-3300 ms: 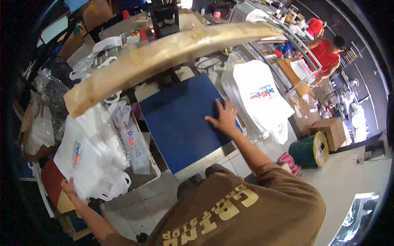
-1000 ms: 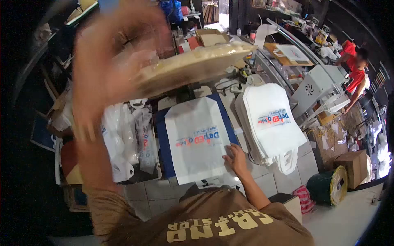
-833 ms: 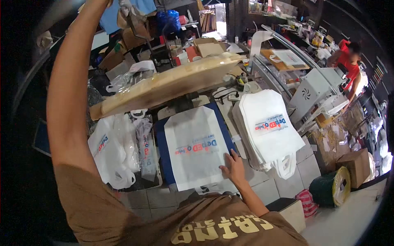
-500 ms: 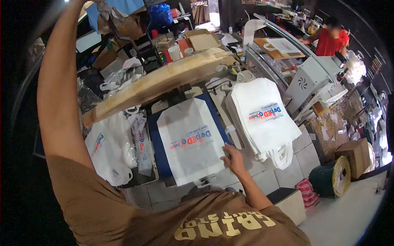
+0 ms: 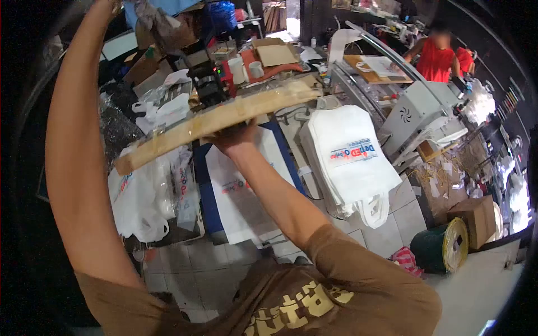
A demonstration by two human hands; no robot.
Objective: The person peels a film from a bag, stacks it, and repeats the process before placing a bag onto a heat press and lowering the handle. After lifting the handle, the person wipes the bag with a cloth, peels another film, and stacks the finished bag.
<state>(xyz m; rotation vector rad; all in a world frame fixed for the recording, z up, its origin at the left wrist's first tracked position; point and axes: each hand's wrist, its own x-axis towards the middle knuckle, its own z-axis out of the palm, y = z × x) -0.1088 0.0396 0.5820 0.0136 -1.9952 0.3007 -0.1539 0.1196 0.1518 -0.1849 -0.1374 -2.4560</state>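
A white printed bag (image 5: 232, 210) lies flat on the dark blue pad (image 5: 210, 208), its red and blue lettering partly behind my right forearm. Above it, tilted, hangs a long tan slab (image 5: 218, 120) with tape along its edge. My right hand (image 5: 238, 141) reaches up to the underside of the slab's front edge, over the bag's far end; its fingers are mostly hidden there. At the top left, my left arm is raised high, and only a bit of my left hand (image 5: 116, 7) shows at the frame's edge, beside a grey cloth wrap (image 5: 154, 25).
A thick stack of white printed bags (image 5: 347, 157) stands to the right. More white bags (image 5: 140, 201) lie to the left. A grey machine (image 5: 420, 109) stands at the right, with a person in red (image 5: 434, 59) behind it. A green spool (image 5: 440, 246) sits on the floor.
My right hand has left the bag's right edge and moved up and forward to the slab's underside. My left arm stays raised. The view has shifted slightly.
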